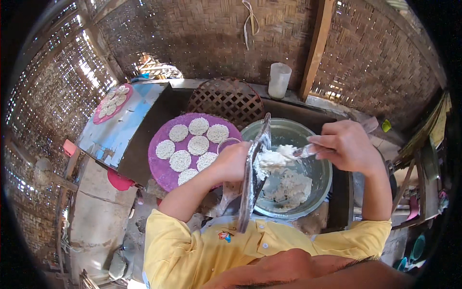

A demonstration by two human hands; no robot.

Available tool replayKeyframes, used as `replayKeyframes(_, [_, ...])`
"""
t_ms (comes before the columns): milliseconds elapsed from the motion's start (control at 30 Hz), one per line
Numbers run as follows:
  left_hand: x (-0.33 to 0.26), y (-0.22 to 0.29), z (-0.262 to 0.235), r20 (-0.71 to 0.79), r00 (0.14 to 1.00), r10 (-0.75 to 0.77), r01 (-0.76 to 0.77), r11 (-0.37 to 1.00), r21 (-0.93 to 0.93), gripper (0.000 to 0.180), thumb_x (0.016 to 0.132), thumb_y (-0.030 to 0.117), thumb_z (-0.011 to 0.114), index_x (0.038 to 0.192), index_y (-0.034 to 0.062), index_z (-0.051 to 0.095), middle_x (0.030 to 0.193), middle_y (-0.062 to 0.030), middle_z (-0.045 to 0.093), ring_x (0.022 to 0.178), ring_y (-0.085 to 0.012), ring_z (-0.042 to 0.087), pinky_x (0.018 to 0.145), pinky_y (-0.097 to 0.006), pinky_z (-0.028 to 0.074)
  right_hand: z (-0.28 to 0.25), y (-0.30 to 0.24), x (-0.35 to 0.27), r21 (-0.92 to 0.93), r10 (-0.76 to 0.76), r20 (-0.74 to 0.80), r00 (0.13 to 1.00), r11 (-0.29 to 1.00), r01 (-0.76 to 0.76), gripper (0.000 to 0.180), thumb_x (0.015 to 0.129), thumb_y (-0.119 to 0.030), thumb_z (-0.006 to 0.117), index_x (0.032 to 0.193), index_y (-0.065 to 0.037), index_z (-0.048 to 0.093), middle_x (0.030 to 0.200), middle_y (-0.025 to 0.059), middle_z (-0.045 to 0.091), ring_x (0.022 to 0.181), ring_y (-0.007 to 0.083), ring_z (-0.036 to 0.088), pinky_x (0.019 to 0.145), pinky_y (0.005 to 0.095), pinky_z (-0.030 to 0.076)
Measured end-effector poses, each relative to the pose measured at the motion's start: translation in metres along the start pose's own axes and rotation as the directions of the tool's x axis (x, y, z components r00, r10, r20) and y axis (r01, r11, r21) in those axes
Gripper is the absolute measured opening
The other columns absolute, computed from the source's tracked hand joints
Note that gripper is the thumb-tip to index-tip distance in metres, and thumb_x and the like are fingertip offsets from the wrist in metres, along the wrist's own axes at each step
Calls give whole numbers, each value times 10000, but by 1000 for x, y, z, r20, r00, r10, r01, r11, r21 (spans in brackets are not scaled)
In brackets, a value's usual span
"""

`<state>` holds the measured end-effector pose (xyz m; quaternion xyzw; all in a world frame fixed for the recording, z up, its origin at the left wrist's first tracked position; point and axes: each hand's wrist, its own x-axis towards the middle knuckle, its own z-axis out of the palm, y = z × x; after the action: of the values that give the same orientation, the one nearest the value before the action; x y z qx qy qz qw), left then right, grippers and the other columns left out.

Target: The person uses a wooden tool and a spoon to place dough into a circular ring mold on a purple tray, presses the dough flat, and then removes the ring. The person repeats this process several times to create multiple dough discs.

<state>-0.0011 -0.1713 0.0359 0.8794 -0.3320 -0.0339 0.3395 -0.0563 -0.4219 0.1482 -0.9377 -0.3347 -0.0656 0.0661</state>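
Note:
My left hand [233, 161] grips a flat round tray [252, 173] held on edge, with a lump of white sticky rice [269, 159] on its face. My right hand [346, 144] holds a spoon [302, 152] whose tip touches that lump. Below them stands a large metal bowl [317, 183] with more white rice [291, 188] in it. Left of my left hand lies a purple round tray [163, 171] carrying several flat white rice discs [198, 145].
A brown woven lattice tray [225, 98] leans behind the purple one. A pale plastic cup [279, 79] stands at the back by a wooden post. At far left, a pink tray [111, 103] with rice discs lies on a blue surface. Woven bamboo walls surround everything.

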Motion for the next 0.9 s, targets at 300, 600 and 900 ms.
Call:
replayKeyframes(300, [16,-23,25,-165,973,-163,144,982,-126,329,699,274,585,905,17,586,852,-251,587,835,-407,555,712,-422,450,33,-50,8,-620,-378,-204,903,764,180,157,662,-144,553,807,-85,537,630,-1,427,618,145,495,527,286,363])
replayKeyframes(600, [18,-43,33,-190,979,-68,52,995,-87,356,679,274,609,914,7,589,868,-244,586,837,-405,552,714,-438,444,6,-25,-16,-344,-79,-463,883,934,-98,150,619,-173,666,723,-106,581,613,41,518,580,237,539,512,350,409])
replayKeyframes(900, [27,-26,44,-67,993,-94,94,996,-4,350,679,299,596,879,12,605,864,-246,590,837,-398,561,740,-430,451,43,-33,6,-439,-210,-251,945,895,82,75,680,-170,556,678,-125,497,609,21,463,602,202,541,536,341,422])
